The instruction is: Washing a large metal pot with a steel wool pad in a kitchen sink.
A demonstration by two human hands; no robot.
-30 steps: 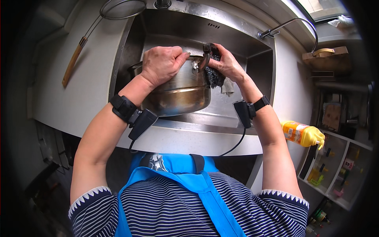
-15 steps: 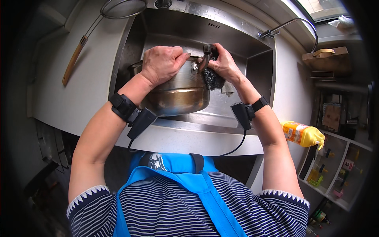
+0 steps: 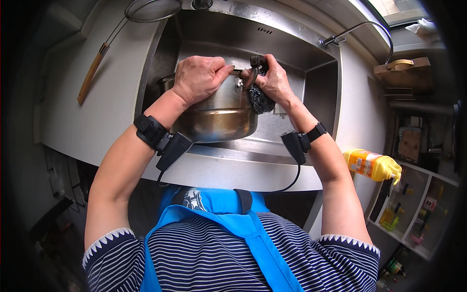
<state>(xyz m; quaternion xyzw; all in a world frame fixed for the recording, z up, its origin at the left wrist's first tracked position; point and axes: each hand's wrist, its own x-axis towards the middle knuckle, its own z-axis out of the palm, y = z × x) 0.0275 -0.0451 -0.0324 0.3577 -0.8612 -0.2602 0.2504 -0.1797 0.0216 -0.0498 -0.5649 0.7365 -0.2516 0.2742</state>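
Steel pot (image 3: 219, 114) held tilted over the sink (image 3: 292, 53), its bottom facing the person. Left hand (image 3: 199, 78) grips the pot's rim from above, fingers curled tight on it. Right hand (image 3: 272, 78) presses a dark scouring pad (image 3: 258, 100) against the pot's side by the dark handle (image 3: 250, 73) — fingers pinched on the pad. Strainer with wooden handle (image 3: 104, 53) lies on the desk (image 3: 92, 112) to the left; yellow bottle (image 3: 372, 165) low at right — well apart from the sink
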